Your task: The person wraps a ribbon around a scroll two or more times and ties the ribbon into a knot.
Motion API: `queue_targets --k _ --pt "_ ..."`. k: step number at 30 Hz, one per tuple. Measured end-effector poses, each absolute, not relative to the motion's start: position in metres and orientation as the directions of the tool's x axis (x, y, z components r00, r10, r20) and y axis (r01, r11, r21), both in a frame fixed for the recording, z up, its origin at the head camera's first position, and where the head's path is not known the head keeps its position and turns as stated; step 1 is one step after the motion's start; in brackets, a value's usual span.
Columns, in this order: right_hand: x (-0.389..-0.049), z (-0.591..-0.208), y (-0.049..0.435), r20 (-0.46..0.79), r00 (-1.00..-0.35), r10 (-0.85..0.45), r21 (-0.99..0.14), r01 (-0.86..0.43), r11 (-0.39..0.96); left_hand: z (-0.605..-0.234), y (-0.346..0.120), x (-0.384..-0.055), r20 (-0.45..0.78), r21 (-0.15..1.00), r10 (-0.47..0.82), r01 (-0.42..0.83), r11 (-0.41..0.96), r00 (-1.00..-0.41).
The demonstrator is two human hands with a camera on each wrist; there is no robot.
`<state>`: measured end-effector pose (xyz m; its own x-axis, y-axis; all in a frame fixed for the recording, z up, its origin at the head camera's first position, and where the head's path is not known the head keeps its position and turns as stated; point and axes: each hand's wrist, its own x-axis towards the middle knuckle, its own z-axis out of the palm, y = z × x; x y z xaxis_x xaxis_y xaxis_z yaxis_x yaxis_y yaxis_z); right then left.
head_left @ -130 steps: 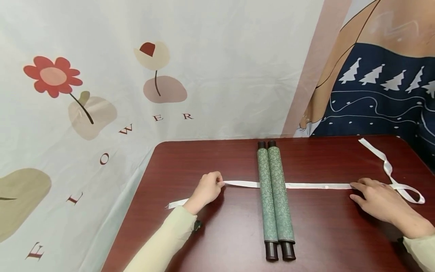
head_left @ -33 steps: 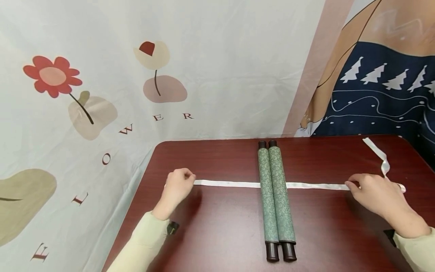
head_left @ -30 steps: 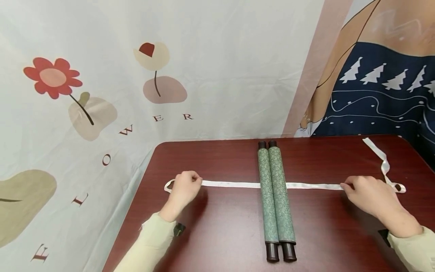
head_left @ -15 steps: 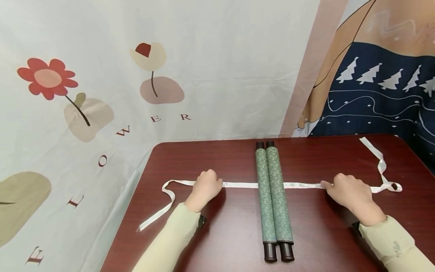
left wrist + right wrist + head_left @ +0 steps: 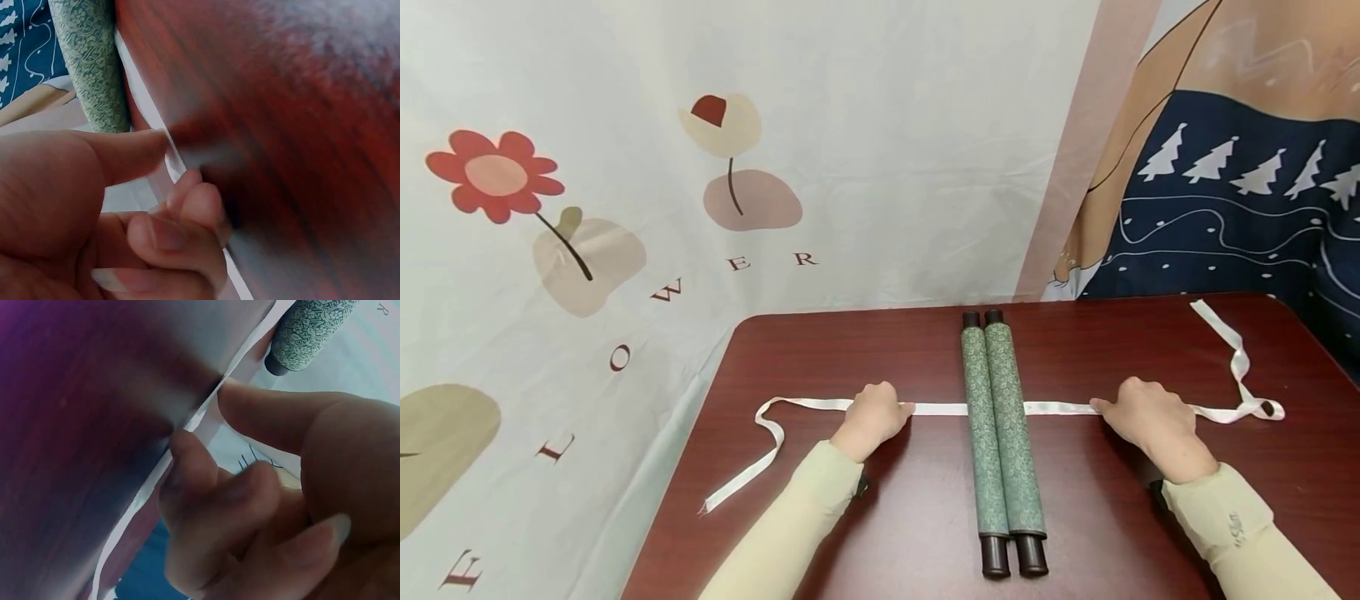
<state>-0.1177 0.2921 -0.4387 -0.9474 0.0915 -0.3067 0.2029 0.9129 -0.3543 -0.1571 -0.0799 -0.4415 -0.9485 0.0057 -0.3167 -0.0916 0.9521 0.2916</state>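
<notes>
Ribbon work: judged to be at the stage of handling the white ribbon (image 5: 940, 409) from both sides of the two green rolls (image 5: 1009, 433), with no knot or wrap to be seen over the top.
Next move: judged to call for a sure hold on the flat ribbon at each side, with even tension, so as not to drag the rolls askew.
Sleeves (image 5: 775, 521): pale, coming in from lower left and lower right of the frame.
Left hand (image 5: 872, 421): just left of center, low over the ribbon; fingers (image 5: 165, 234) curled in, thumb (image 5: 134, 156) stretched out, with a gap between; touching the ribbon, but whether holding it fast, cannot tell.
Right hand (image 5: 1152, 422): right of center, posed much the same; curled fingers (image 5: 206, 534) and outstretched thumb apart, at the ribbon's edge; firmness of hold, again cannot tell.
Ribbon: straight across mid-frame, passing beneath the rolls; tail wavy toward lower left, twisted with a small loop at right.
Green rolls: side by side, touching, right of center, with dark end caps; lying on the red-brown table (image 5: 917, 533).
Backdrop cloth (image 5: 887, 125): behind the table, flower-printed at upper left.
</notes>
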Motion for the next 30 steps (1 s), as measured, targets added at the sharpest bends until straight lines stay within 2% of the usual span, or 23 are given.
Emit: queue_targets --k 8,18,26,30 --pt "-0.120 -0.441 0.292 -0.310 -0.950 0.038 -0.399 0.166 0.902 -0.441 -0.073 -0.158 -0.338 0.295 0.035 -0.070 0.953 -0.941" --pt "-0.114 -0.445 0.287 -0.206 -0.979 -0.008 -0.447 0.087 0.891 -0.441 -0.074 -0.160 -0.337 0.328 0.059 -0.058 0.943 -0.940" --pt "-0.115 -0.442 0.290 -0.245 -0.970 -0.008 -0.434 0.102 0.895 -0.440 -0.090 -0.166 -0.314 0.221 -0.049 -0.123 0.967 -0.948" --pt "-0.114 -0.443 0.289 -0.239 -0.971 -0.009 -0.428 0.097 0.899 -0.441 -0.094 -0.166 -0.338 0.209 -0.035 -0.112 0.972 -0.940"
